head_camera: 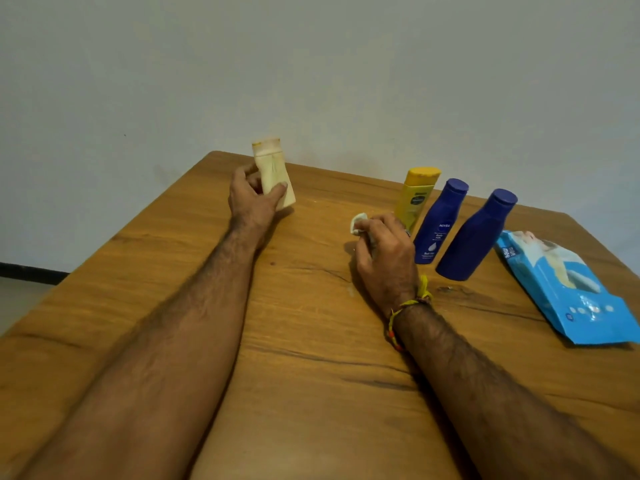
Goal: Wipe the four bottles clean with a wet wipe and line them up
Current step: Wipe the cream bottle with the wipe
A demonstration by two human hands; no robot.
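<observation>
My left hand [252, 199] grips a cream bottle [273, 169] upright near the far left of the wooden table [304, 341], its base at or just above the tabletop. My right hand [384, 258] holds a crumpled white wet wipe [358, 223] just above the table's middle. Right of that hand stand three bottles in a row: a yellow bottle [417, 195], a dark blue bottle with a label [438, 223] and a plain dark blue bottle [476, 237].
A light blue pack of wet wipes [568, 289] lies flat near the table's right edge. A pale wall runs behind the table. The floor shows at the far left beyond the table's edge.
</observation>
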